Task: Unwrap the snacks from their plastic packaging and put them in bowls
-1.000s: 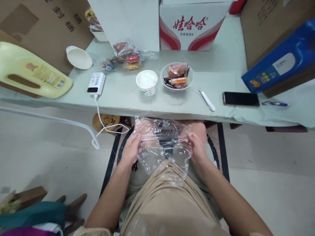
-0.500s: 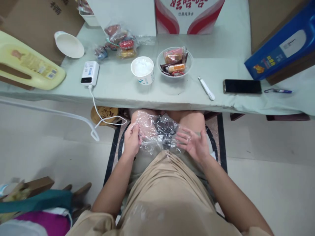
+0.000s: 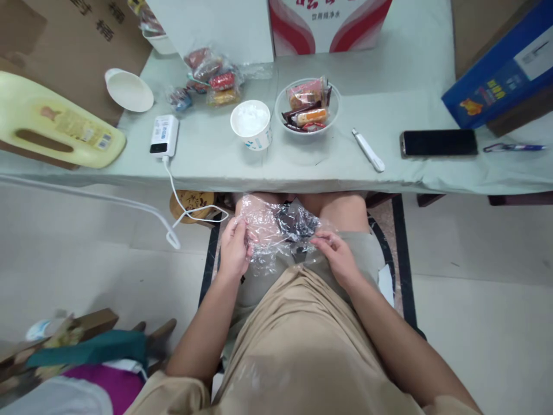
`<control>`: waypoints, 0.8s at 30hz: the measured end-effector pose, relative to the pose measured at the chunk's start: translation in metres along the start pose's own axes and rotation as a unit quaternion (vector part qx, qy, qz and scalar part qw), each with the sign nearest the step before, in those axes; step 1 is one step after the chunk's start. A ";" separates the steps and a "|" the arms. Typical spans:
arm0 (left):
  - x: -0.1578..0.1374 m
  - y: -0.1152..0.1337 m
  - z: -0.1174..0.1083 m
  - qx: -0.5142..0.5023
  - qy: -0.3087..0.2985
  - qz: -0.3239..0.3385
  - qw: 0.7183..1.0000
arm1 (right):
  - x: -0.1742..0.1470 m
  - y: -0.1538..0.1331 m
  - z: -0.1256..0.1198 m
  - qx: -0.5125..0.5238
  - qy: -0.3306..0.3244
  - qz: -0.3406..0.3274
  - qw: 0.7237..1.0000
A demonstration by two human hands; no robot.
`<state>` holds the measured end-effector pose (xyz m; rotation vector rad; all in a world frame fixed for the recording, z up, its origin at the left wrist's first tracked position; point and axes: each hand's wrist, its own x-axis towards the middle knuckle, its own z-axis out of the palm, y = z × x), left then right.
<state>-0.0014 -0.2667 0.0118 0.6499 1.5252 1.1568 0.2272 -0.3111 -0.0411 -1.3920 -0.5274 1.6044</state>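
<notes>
A crinkled sheet of clear plastic film (image 3: 265,230) stretches over my lap between both hands; whether it is a bag or a loose wrap I cannot tell. My left hand (image 3: 235,246) pinches its left side between thumb and fingers. At the film's right side my right hand (image 3: 339,256) has thumb and fingertips closed on the edge. Something dark shows through or beneath the film, too unclear to name. On the table ahead stand a paper cup (image 3: 251,125) with white contents and a clear bowl (image 3: 308,106) of wrapped snacks.
A utility knife (image 3: 368,151), a phone (image 3: 438,143) and a pen (image 3: 514,147) lie on the right. Leftward are a power bank (image 3: 165,136) with a white cable, a yellow jug (image 3: 60,121), a white bowl (image 3: 128,90) and wrapped snacks (image 3: 213,75). A white box stands behind.
My right hand, spread open before, has closed its fingers on the right edge of the plastic film. My left hand keeps its pinch. The view has shifted slightly.
</notes>
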 end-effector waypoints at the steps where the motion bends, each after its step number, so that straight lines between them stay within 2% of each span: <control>1: 0.000 0.000 0.000 0.003 -0.005 -0.001 1.000 | 0.002 0.000 0.001 0.001 0.019 -0.001 1.000; 9: 0.000 -0.003 -0.007 0.029 -0.007 0.022 0.999 | 0.010 -0.011 -0.012 -0.012 0.046 -0.022 0.999; 16: 0.001 -0.002 -0.008 0.054 -0.028 0.006 0.998 | 0.010 -0.029 -0.026 -0.001 0.067 -0.014 0.998; 19: 0.003 -0.001 -0.008 0.052 -0.023 0.003 0.998 | 0.011 -0.038 -0.030 0.006 0.099 -0.043 0.994; 24: 0.002 0.001 -0.002 0.043 -0.029 -0.002 0.999 | 0.011 -0.046 -0.020 0.097 0.115 -0.085 0.985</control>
